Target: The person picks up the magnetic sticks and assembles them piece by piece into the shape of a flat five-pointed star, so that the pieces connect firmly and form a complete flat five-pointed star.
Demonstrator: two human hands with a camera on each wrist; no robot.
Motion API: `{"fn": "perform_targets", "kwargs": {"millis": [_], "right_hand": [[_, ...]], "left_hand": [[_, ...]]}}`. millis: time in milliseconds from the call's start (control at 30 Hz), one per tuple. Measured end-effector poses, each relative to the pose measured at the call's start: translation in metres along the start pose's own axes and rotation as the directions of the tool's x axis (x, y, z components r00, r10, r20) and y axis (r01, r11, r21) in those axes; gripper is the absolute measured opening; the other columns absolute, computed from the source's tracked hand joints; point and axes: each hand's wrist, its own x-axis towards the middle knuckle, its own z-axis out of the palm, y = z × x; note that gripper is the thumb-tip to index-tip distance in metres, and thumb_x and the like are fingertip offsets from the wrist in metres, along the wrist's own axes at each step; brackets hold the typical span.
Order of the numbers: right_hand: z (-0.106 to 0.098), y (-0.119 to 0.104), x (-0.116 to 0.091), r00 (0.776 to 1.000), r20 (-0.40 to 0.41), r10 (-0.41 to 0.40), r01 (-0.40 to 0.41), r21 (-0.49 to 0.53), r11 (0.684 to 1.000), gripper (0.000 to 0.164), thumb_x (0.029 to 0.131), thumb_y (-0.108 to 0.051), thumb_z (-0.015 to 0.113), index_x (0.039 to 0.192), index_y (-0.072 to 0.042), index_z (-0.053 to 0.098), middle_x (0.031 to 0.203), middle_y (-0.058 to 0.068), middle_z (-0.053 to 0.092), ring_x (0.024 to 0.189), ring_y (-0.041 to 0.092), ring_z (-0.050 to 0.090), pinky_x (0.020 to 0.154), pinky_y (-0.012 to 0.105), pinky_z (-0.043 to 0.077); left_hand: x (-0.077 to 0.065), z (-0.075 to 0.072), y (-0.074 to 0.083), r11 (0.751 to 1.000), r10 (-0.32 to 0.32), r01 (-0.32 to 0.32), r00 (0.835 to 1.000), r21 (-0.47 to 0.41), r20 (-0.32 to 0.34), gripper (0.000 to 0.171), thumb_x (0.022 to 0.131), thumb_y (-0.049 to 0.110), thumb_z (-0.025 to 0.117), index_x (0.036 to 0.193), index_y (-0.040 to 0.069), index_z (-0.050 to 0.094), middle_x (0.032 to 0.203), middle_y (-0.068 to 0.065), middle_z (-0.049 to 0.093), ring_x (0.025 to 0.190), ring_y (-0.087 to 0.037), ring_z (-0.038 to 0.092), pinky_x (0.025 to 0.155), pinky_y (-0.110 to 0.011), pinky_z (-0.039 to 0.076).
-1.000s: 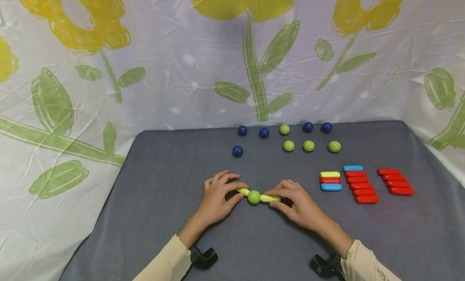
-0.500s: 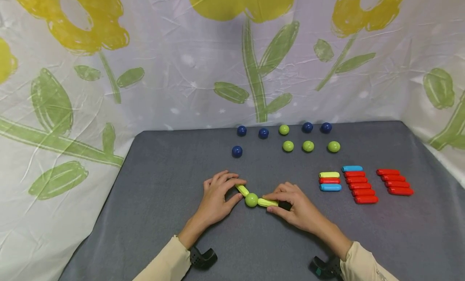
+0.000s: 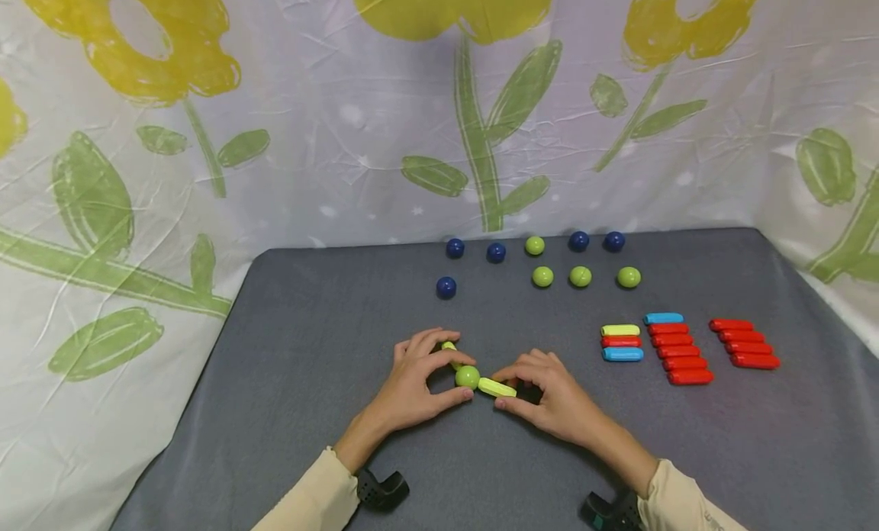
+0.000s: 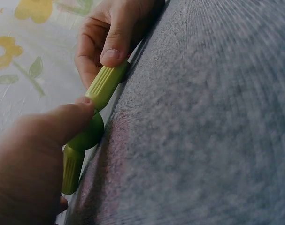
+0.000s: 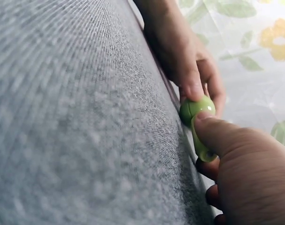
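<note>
A glossy green ball (image 3: 468, 377) joins two ridged yellow-green rods at an angle, low over the grey cloth. My left hand (image 3: 410, 384) holds the ball between thumb and fingers. One rod (image 4: 73, 169) slants away behind that hand, partly covered by its fingers in the head view. The other rod (image 3: 497, 387) points right, and my right hand (image 3: 558, 397) pinches its outer end. In the right wrist view the right thumb lies along this rod (image 5: 201, 146), close against the ball.
Several blue balls (image 3: 496, 252) and green balls (image 3: 580, 277) lie along the back. To the right are a short stack of yellow, red and blue rods (image 3: 622, 342) and two rows of mostly red rods (image 3: 689, 364). A flowered sheet (image 3: 330, 134) hangs behind the grey cloth (image 3: 309, 325).
The joined piece has shifted left and its right rod now tilts down to the right. My left hand has moved its grip from the left rod to the ball. The right hand has followed leftward.
</note>
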Motion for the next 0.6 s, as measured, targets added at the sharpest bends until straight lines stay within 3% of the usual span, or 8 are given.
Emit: {"fn": "perform_targets", "kwargs": {"millis": [300,600], "right_hand": [[0.0011,0.0028,0.0004,0.999,-0.05,-0.007,0.008,0.029,1.0,0.028,0.083,-0.026,0.085,0.109,-0.027,0.075,0.089,-0.014,0.065,0.08,0.005,0.052,0.076,0.027,0.04],[-0.0022,0.0074,0.0016,0.991,-0.132,-0.034,0.036,0.009,0.999,0.024,0.083,-0.018,0.085,0.105,-0.021,0.076,0.088,-0.01,0.067,0.08,0.008,0.054,0.076,0.029,0.043]], "left_hand": [[0.0001,0.0008,0.0005,0.998,-0.057,0.057,0.998,-0.014,-0.04,0.031,0.09,0.034,0.076,0.12,0.026,0.071,0.15,-0.007,0.053,0.15,-0.035,0.034,0.111,-0.062,0.022],[0.0003,0.0003,0.0005,0.999,-0.04,0.039,0.998,-0.028,-0.045,0.032,0.092,0.028,0.073,0.125,0.026,0.071,0.151,-0.009,0.052,0.15,-0.037,0.032,0.11,-0.063,0.021]]}}
